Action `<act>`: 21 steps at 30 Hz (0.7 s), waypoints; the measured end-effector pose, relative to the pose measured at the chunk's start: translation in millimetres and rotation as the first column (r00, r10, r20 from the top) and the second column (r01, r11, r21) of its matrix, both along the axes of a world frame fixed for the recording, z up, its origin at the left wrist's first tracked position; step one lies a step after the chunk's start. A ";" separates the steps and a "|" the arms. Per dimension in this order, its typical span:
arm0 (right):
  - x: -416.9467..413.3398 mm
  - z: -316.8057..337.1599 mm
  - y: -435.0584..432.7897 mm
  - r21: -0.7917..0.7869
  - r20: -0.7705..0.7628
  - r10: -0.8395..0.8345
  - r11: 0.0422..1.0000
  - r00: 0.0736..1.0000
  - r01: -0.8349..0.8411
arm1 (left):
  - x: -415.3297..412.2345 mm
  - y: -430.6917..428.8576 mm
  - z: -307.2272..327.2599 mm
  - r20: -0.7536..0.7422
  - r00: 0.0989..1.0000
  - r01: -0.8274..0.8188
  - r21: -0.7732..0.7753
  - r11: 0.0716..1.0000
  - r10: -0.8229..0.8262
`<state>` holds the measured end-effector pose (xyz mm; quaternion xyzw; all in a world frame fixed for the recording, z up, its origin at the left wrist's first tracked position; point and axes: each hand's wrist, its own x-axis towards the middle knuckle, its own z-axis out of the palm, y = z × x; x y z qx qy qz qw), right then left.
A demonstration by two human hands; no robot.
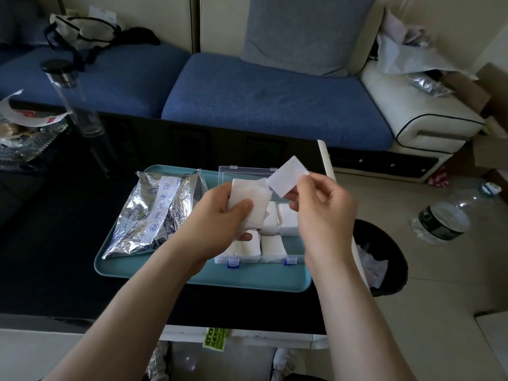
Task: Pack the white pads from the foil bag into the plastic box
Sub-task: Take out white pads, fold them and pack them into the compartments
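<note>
We note the left hand point(220, 215) grasping a stack of white pads point(248, 200) above the open plastic box point(264, 213) — right hand point(321, 204) pinching a single pad point(287, 176), presumably peeled off for placing. The foil bag point(154, 213) lies alongside.

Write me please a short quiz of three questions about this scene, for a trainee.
1. True or false: the foil bag lies on the tray, left of the plastic box.
2. What does the right hand pinch? A: a single pad. B: the foil bag. C: the tray.
3. Fill in: the left hand grips a ___ of pads.
Key: 1 true; 2 A; 3 stack.
</note>
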<state>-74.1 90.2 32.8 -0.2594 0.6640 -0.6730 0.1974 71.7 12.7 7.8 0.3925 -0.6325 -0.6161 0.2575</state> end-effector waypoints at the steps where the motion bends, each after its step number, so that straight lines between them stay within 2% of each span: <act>1: -1.1 2.2 1.4 0.004 0.000 -0.009 1.000 1.000 0.009 | 0.3 -0.4 -0.6 0.003 1.000 -0.009 0.007 1.000 0.009; 4: -2.0 3.8 3.4 0.075 -0.034 0.059 0.996 0.998 -0.057 | 0.5 -0.9 -0.7 0.000 1.000 -0.029 0.028 0.999 0.029; 7: 3.2 -1.5 2.2 0.183 -0.161 0.200 0.968 0.967 -0.170 | 0.1 0.5 2.9 -0.025 0.999 -0.034 0.068 0.997 0.035; 10: 6.5 -9.6 0.6 0.226 -0.284 0.211 0.963 0.935 -0.148 | -1.4 2.3 6.8 -0.067 0.997 -0.034 0.116 0.993 0.042; 14: 6.1 -13.9 -1.8 0.252 -0.331 0.230 0.956 0.915 -0.150 | 0.2 3.4 6.6 -0.067 0.998 0.025 0.064 0.998 -0.021; 17: 8.4 -16.1 -1.4 0.312 -0.449 0.344 0.925 0.825 -0.216 | 1.0 0.9 4.6 -0.038 0.999 0.038 0.054 0.998 -0.036; 21: 12.6 -20.2 -1.4 0.349 -0.513 0.427 0.896 0.745 -0.273 | 0.8 -0.5 4.2 0.014 0.999 0.028 0.062 0.998 -0.029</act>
